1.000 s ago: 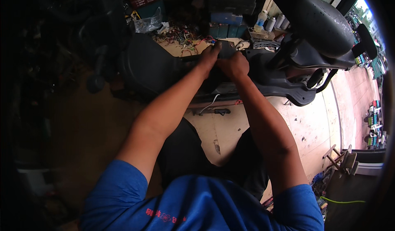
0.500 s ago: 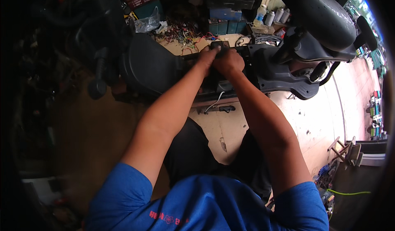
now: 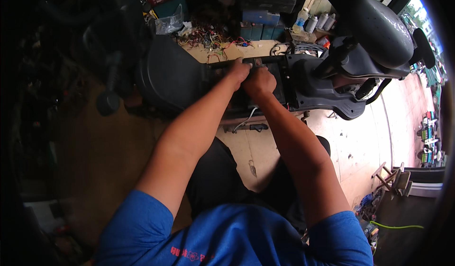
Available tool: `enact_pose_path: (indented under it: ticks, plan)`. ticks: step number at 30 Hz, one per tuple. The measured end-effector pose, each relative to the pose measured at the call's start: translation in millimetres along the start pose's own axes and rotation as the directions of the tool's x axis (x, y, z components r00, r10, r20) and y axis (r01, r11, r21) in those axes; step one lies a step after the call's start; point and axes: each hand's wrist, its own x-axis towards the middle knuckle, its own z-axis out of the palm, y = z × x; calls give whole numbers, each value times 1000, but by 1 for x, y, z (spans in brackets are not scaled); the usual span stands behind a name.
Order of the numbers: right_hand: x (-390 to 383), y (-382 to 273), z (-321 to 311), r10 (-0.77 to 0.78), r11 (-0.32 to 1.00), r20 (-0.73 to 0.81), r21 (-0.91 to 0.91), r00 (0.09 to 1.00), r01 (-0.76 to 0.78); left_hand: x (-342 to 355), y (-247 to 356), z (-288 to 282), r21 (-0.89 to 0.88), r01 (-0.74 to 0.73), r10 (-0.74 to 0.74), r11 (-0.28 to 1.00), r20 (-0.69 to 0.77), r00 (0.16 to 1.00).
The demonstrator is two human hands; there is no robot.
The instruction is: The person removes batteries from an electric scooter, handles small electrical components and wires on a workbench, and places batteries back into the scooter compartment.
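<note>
A dark electric scooter stands across in front of me, with its front panel (image 3: 163, 79) to the left and its black seat (image 3: 367, 27) to the right. Between them the floorboard compartment (image 3: 280, 93) lies uncovered. My left hand (image 3: 238, 72) and my right hand (image 3: 260, 82) are close together over that compartment, fingers curled down. Both seem to grip a dark, blocky thing (image 3: 258, 62) whose top just shows beyond the knuckles. My hands hide most of it, so I cannot tell its kind. A pale cable (image 3: 246, 120) hangs from the near side of the compartment.
Behind the scooter lie a heap of coloured wires (image 3: 204, 36) and a clear plastic bag (image 3: 170, 23). Several green-sided blocks (image 3: 256, 31), a bottle (image 3: 300, 18) and spray cans (image 3: 322, 20) stand farther back. A small wooden stool (image 3: 395, 178) is at the right.
Both hands have come down slightly and nearer to me, and the dark thing sits lower in the compartment. The whole view has shifted a little.
</note>
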Motion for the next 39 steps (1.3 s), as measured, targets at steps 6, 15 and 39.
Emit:
enact_pose_path:
  ticks: [6,15,39]
  plan:
    - [9,7,-16,-90,993,42,-68,995,93,4,-1,15,-88,42,-35,995,77,996]
    - [0,67,-87,-268,964,-50,-11,962,267,-12,-3,5,686,-446,181,575,424,887]
    - [-55,175,-47,-703,711,-9,-22,711,702,-56,-17,-18,776,-491,57,397,513,857]
